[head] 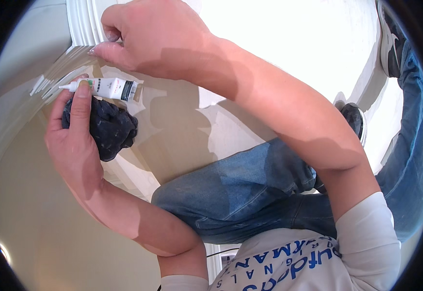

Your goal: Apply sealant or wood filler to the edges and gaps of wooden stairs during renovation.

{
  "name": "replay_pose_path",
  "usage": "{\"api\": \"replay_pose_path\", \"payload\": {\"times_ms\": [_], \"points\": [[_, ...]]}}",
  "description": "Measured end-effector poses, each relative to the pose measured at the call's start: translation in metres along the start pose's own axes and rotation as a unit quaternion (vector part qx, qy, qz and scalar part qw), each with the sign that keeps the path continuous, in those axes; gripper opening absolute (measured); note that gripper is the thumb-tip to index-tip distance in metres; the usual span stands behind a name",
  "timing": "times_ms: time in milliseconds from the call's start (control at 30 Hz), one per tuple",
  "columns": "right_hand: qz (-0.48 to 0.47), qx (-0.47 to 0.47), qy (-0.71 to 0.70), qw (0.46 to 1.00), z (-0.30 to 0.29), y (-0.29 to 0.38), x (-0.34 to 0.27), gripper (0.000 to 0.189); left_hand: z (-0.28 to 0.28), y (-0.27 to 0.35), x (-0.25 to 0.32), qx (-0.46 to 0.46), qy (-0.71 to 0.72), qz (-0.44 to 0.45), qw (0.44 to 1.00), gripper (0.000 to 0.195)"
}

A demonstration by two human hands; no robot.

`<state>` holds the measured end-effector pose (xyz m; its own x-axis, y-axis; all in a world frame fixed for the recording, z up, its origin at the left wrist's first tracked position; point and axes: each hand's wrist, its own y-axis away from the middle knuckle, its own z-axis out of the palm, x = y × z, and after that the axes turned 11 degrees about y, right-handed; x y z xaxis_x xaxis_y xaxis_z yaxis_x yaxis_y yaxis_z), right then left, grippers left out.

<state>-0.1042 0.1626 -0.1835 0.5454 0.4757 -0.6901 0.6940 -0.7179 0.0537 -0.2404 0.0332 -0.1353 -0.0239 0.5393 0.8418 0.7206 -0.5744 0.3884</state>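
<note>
My left hand (75, 134) grips a white squeeze tube (106, 88) between thumb and fingers. The tube has a narrow nozzle pointing left, a dark band near its crimped end and printed writing. Bunched in the same hand, below the tube, is a dark cloth (113, 127). Above it, my right hand (149, 36) is at the profiled white moulding (85, 22), fingers curled and thumb stretched out apart from them. The thumb tip lies by the corner where the moulding turns; whether it touches is unclear. Nothing shows in that hand, though some fingers are hidden.
A pale wall surface (40, 189) fills the left side. My bent denim knee (211, 189) lies under my arms. Dark sneakers with white soles, one (353, 118) beyond my right forearm, stand on the bright floor (269, 29). A thin black cable (222, 251) runs near my shirt.
</note>
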Motion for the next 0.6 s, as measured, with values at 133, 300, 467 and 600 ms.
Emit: {"api": "replay_pose_path", "payload": {"times_ms": [133,300,467,600], "points": [[0.012,0.004,-0.044,0.999,-0.007,0.005,0.004,0.037,0.000,0.003,0.003,0.006,0.007,-0.005,1.000,0.034],[-0.009,-0.009,-0.068,0.998,-0.021,0.004,0.019,0.038,0.003,0.002,0.005,0.008,0.009,0.004,1.000,0.035],[-0.020,-0.058,0.005,0.998,-0.019,0.001,0.012,0.037,-0.001,0.002,0.005,0.014,0.013,-0.023,1.000,0.035],[-0.076,0.017,0.031,0.996,-0.017,0.003,0.012,0.036,0.002,0.000,0.004,0.011,0.008,-0.010,1.000,0.034]]}}
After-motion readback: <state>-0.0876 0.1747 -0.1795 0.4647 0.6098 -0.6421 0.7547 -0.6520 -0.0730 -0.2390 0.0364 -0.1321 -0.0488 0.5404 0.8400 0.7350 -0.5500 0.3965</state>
